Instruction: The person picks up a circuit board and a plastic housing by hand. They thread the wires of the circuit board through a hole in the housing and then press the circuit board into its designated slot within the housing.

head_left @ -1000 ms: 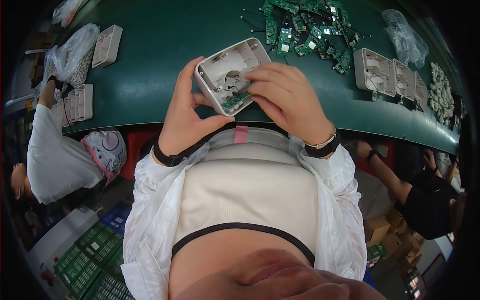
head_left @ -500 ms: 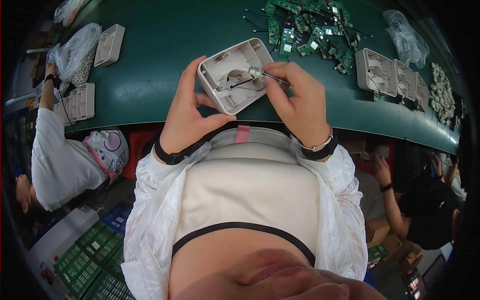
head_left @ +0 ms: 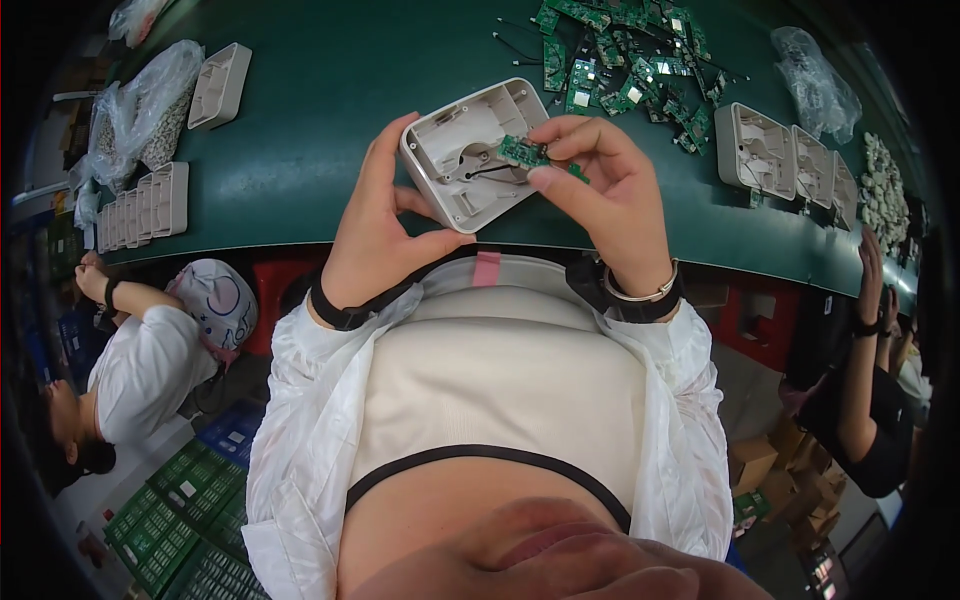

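Tilted above the table's near edge is a white plastic housing [head_left: 437,153], its hollow inside facing up with ribs and a round recess. My left hand [head_left: 375,225] grips it by the left side, fingers behind the far corner and thumb along the near edge. Between the thumb and fingers of my right hand [head_left: 600,190] is a small green circuit board [head_left: 522,152], held over the housing's right part. A black cable [head_left: 488,168] lies inside the housing, close to the board; whether it joins the board I cannot tell.
A heap of green circuit boards [head_left: 630,80] with leads lies on the green table [head_left: 300,130]. White housings stand at right [head_left: 752,150] and left [head_left: 150,205]. Clear bags [head_left: 815,80] and small white parts [head_left: 884,185] lie farther out. Co-workers sit on both sides.
The board in my right hand has turned from edge-on to showing its green face, and the hand has shifted slightly right. The housing stays almost where it was. Both co-workers' arms have moved.
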`<action>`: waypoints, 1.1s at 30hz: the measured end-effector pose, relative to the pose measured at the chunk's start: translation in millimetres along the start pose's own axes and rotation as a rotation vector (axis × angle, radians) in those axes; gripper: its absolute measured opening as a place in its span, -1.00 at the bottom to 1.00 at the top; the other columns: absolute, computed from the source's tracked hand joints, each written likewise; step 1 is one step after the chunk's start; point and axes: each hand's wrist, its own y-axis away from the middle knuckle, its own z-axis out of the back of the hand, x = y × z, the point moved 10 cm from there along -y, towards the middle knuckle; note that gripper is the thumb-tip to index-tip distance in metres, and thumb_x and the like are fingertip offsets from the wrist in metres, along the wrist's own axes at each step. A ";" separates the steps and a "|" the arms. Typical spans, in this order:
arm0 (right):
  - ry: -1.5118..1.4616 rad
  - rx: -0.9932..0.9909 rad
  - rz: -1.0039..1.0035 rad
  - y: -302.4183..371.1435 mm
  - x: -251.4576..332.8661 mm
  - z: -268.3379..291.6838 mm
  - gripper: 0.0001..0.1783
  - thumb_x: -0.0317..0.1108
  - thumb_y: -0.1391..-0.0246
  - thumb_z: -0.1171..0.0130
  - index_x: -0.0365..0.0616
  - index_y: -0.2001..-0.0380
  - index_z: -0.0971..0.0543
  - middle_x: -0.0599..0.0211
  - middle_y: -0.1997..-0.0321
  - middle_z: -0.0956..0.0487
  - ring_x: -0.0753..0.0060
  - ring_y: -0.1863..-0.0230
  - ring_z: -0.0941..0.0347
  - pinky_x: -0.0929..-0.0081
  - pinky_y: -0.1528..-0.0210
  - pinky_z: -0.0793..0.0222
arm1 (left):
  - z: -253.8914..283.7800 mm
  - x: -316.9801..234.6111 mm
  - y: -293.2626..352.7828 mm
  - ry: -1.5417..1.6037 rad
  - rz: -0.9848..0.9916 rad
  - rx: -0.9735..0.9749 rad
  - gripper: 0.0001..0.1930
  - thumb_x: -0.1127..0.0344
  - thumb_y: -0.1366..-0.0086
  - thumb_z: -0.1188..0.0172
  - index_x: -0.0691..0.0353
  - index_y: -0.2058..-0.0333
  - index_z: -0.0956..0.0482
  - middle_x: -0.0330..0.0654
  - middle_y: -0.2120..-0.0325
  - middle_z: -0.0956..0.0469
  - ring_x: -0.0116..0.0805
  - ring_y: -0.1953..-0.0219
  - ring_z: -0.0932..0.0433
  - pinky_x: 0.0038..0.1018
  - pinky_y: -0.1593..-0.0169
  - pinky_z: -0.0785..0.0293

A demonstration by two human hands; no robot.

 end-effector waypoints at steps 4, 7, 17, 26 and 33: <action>-0.159 -0.092 -0.238 2.0 -16.9 5.6 -0.76 -0.66 -0.20 -0.25 -0.30 0.07 -0.55 0.15 -0.09 -0.56 0.45 -0.05 -0.51 0.48 -0.17 -0.44 | -0.1 0.0 0.2 -0.007 0.009 0.007 0.19 0.54 0.10 -0.60 0.23 -0.47 -0.04 0.07 -0.33 -0.21 -0.23 0.12 -0.71 -0.45 0.10 -0.69; -0.136 -0.127 -0.295 4.9 -20.4 9.3 -0.72 -0.66 -0.20 -0.25 -0.29 0.03 -0.56 0.21 -0.08 -0.55 0.48 -0.05 -0.48 0.51 -0.14 -0.42 | -1.6 2.1 0.3 -0.002 0.013 0.018 0.18 0.54 0.09 -0.60 0.23 -0.47 -0.04 0.07 -0.34 -0.21 -0.23 0.12 -0.71 -0.45 0.10 -0.69; 0.729 0.065 0.167 5.2 32.5 -12.7 -0.67 -0.70 -0.23 -0.12 -0.27 -0.05 -0.52 0.20 -0.06 -0.49 0.40 -0.04 -0.46 0.51 -0.07 -0.44 | -2.0 7.8 4.4 0.001 0.019 0.035 0.17 0.51 0.06 -0.61 0.23 -0.47 -0.04 0.08 -0.34 -0.20 -0.23 0.17 -0.72 -0.46 0.11 -0.68; 0.570 0.111 0.040 14.9 19.7 -26.3 -0.67 -0.75 -0.15 -0.13 -0.26 0.04 -0.50 0.10 -0.01 -0.60 0.15 -0.01 -0.56 0.35 -0.08 -0.48 | -8.1 8.1 7.0 -0.045 0.153 0.086 0.22 0.53 0.04 -0.60 0.22 -0.50 0.06 0.00 -0.29 -0.34 -0.27 0.04 -0.68 -0.42 -0.01 -0.62; 0.785 0.342 0.210 21.7 38.1 -59.2 -0.65 -0.77 -0.04 -0.17 -0.26 0.09 -0.55 0.08 0.03 -0.65 -0.10 0.00 -0.58 0.20 -0.05 -0.51 | -9.7 -3.3 7.0 -0.197 -0.155 0.063 0.13 0.42 0.10 -0.63 0.21 -0.39 -0.06 0.02 -0.28 -0.22 -0.07 -0.24 -0.44 -0.27 -0.28 -0.45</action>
